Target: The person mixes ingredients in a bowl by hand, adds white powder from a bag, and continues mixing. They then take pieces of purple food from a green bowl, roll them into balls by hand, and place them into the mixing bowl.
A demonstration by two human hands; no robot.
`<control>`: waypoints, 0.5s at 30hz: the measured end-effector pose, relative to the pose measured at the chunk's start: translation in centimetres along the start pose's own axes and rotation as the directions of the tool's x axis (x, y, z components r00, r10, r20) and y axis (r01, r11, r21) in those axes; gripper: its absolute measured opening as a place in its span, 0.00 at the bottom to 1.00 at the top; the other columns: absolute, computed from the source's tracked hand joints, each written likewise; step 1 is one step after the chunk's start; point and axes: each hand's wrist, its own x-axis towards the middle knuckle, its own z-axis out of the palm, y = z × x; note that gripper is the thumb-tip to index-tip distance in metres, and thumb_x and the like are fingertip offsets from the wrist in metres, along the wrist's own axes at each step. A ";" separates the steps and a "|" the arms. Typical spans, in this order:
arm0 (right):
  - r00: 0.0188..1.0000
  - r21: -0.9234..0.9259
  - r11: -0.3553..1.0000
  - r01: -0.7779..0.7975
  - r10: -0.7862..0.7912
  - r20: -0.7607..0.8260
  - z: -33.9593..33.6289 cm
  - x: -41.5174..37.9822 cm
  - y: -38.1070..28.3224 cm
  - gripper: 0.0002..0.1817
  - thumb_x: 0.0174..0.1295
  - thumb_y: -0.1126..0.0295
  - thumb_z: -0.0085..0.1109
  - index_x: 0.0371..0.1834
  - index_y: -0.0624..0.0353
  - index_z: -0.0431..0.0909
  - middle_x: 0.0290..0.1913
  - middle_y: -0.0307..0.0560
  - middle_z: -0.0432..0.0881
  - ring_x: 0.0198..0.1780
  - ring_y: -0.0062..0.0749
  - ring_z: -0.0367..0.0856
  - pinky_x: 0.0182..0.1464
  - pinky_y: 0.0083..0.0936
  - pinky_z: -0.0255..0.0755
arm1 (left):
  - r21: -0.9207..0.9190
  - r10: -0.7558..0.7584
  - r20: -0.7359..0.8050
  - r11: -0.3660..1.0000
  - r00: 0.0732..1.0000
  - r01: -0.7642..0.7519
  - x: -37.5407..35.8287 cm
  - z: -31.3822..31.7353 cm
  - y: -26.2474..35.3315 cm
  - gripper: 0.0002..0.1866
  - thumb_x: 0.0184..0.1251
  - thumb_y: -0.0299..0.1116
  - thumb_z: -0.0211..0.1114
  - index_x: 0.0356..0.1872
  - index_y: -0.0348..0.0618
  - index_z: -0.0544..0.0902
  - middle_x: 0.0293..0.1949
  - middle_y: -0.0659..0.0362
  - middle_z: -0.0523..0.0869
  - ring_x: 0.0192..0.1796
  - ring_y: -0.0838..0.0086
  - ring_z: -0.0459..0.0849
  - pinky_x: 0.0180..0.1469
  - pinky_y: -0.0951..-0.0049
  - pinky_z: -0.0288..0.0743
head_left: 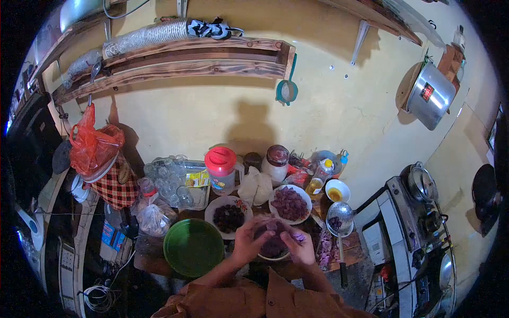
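My left hand (247, 243) and my right hand (302, 248) are raised close together over a bowl (274, 258) of purple food (273, 247). The fingers of both hands are curled inward around a purplish thing between them, too blurred to name. Purple bits (299, 237) show at the fingers of my right hand. Just behind my hands stands a plate (306, 218) of purple chunks (290, 203). A flowered plate (211, 204) with dark pieces (229, 217) is behind my left hand.
A green round tray (194, 248) lies at the left. Purple peelings (327, 249) and a skimmer (340, 218) are at the right, with a small white bowl (338, 191) behind. A red-lidded jug (221, 169), jars, a bottle (316, 184) and glasses (167, 175) line the wall. A stove (413, 212) stands far right.
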 end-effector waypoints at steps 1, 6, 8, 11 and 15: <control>0.995 0.070 0.993 -0.099 0.099 0.003 0.1 -0.3 -0.3 0.14 0.58 0.76 0.57 0.47 0.69 0.75 0.43 0.44 0.80 0.45 0.23 0.75 0.49 0.20 0.68 | 0.108 0.063 0.039 0.992 0.997 -0.067 0.0 -0.1 0.1 0.15 0.57 0.21 0.61 0.47 0.37 0.73 0.51 0.49 0.76 0.59 0.62 0.72 0.60 0.61 0.64; 0.968 0.188 0.950 -0.248 0.250 0.013 0.4 -0.5 -0.2 0.14 0.60 0.76 0.55 0.48 0.69 0.74 0.44 0.48 0.79 0.46 0.25 0.76 0.50 0.21 0.69 | 0.418 0.355 0.136 0.826 0.925 -0.378 0.8 -0.3 1.0 0.13 0.50 0.22 0.67 0.40 0.36 0.80 0.46 0.51 0.81 0.55 0.61 0.75 0.59 0.60 0.65; 0.967 0.461 0.850 -0.253 0.242 0.083 0.7 -0.5 -0.6 0.15 0.59 0.78 0.54 0.51 0.68 0.72 0.47 0.50 0.78 0.47 0.29 0.77 0.50 0.24 0.72 | 0.518 0.391 0.139 0.754 0.910 -0.403 0.8 -0.3 1.7 0.16 0.48 0.22 0.68 0.41 0.39 0.81 0.46 0.54 0.82 0.54 0.61 0.75 0.57 0.61 0.66; 0.962 0.500 0.824 -0.267 0.256 0.092 1.7 -0.4 -2.2 0.18 0.58 0.81 0.53 0.53 0.69 0.70 0.49 0.51 0.76 0.48 0.32 0.77 0.50 0.27 0.73 | 0.302 0.169 0.039 0.937 0.985 -0.173 0.1 0.0 1.0 0.14 0.46 0.22 0.69 0.39 0.40 0.82 0.45 0.56 0.82 0.53 0.62 0.75 0.56 0.64 0.67; 0.964 0.482 0.838 -0.256 0.258 0.063 1.2 -0.5 -1.8 0.16 0.57 0.81 0.54 0.51 0.70 0.71 0.48 0.51 0.77 0.48 0.31 0.77 0.51 0.26 0.72 | 0.452 0.291 0.141 0.831 0.946 -0.323 0.3 -0.4 1.1 0.13 0.46 0.22 0.70 0.36 0.37 0.83 0.45 0.54 0.81 0.51 0.64 0.75 0.55 0.65 0.67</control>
